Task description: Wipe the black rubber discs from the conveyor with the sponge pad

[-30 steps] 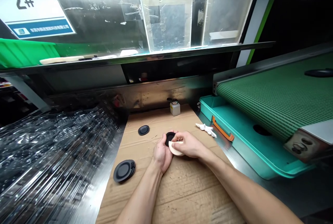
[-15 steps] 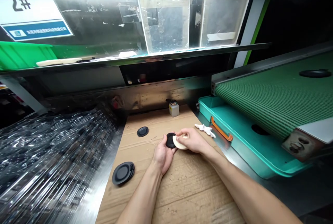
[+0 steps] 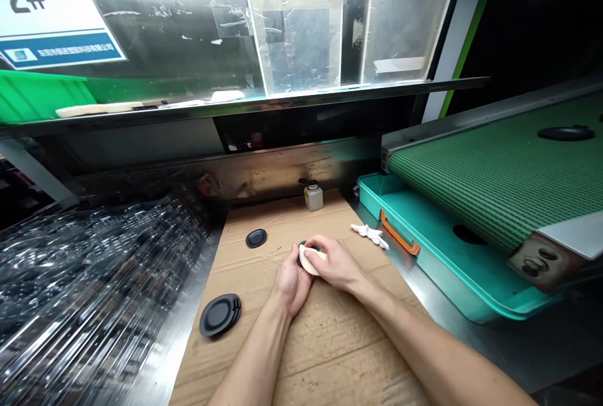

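Over the middle of the cardboard sheet [image 3: 339, 343], my left hand [image 3: 292, 283] is closed around the edge of a round black plastic lid [image 3: 301, 257]. My right hand [image 3: 335, 261] pinches a cream-coloured round pad [image 3: 308, 261] and presses it against the lid's face, covering most of it. Left of my hands lies a single black lid [image 3: 256, 238]. Nearer me at the left is a small stack of black lids [image 3: 219, 317]. A small square bottle [image 3: 313, 197] with a dark top stands beyond my hands.
At the right, a green conveyor belt [image 3: 471, 167] carries a black round part [image 3: 565, 133] above a teal tray [image 3: 433, 268] with an orange handle. A crumpled white item [image 3: 370, 235] lies by the cardboard. Clear plastic packaging [image 3: 94, 293] is heaped at left. A metal shelf [image 3: 282, 99] spans the back.
My right hand has moved left with the pad, which now covers more of the black lid. My left hand still holds the lid. The view has shifted slightly.
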Available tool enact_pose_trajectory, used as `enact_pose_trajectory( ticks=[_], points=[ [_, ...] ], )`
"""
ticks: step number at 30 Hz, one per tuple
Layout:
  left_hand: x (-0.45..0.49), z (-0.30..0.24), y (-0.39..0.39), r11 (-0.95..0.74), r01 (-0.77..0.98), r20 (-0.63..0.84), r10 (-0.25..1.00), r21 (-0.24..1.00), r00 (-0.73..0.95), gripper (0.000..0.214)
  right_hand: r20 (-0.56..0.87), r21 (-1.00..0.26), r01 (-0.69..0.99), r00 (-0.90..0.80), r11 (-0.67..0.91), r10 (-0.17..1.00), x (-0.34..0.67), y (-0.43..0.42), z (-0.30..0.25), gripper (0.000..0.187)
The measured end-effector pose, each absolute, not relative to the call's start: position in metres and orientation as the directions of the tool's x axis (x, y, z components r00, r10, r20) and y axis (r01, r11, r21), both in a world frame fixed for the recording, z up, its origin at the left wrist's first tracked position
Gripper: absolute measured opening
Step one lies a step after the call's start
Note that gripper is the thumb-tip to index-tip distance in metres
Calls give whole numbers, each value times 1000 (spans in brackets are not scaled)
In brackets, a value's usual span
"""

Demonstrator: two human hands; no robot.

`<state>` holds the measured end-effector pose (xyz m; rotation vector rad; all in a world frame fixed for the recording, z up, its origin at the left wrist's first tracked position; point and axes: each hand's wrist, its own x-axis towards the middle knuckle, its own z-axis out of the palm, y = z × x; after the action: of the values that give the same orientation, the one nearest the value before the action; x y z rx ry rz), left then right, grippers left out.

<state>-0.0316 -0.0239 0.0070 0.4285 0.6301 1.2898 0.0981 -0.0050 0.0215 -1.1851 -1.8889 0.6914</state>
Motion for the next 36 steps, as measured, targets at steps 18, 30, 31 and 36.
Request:
enact_pose_trajectory(
  ticks=[18,30,31,36],
  points=[
    [-35,3,-21,195,-792,-212,974,579,85,34,340,-493,837,-69,240,938,80,-14,19,37],
    [-33,4,-23,184,-782,-194,977,595,83,35,275,-473,874,23,115,961,71,-19,19,42],
    [-32,4,-23,199,-776,-201,975,598,95,35,289,-470,873,8,134,957,71,-19,20,43],
    [-34,4,-22,214,-777,-207,972,592,111,35,298,-496,846,-43,193,954,75,-13,19,42]
  ],
)
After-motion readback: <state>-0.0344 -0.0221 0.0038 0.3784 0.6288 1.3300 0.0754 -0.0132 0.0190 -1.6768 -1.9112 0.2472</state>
